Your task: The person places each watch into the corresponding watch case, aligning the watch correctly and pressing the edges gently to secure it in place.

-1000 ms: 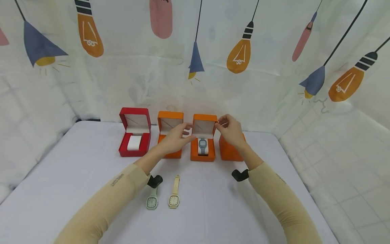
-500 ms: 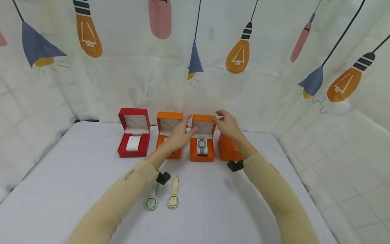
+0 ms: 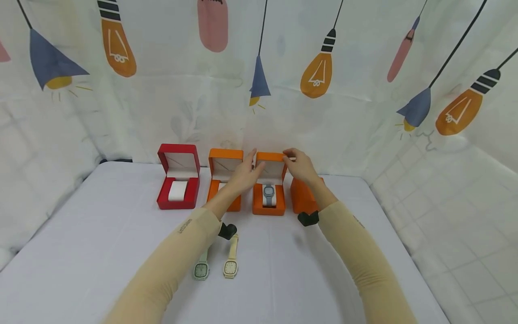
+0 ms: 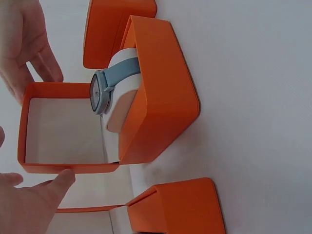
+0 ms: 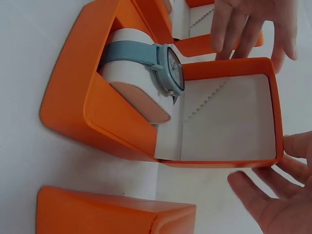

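In the head view, an open orange watch box point(image 3: 269, 210) stands near the back of the table, with a blue-grey watch point(image 3: 269, 191) round its white cushion. Its lid point(image 3: 270, 156) is raised. My left hand point(image 3: 244, 175) is at the lid's left side; in the left wrist view its thumb point(image 4: 62, 180) touches the lid's edge. At the lid's upper right corner is my right hand point(image 3: 302, 168). The right wrist view shows its fingers point(image 5: 295, 168) spread loosely about that corner. Both hands leave the watch untouched.
Left of this box are another open orange box point(image 3: 225, 153), partly behind my left arm, and an open red box point(image 3: 176, 204) with a white cushion. A closed orange box point(image 3: 301, 200) stands right. A green watch point(image 3: 201, 270) and a cream watch point(image 3: 230, 267) lie in front.
My left hand has moved right, from in front of the left orange box to the lid's left side. My right hand has shifted slightly upward at the lid's corner. The box appears unmoved.
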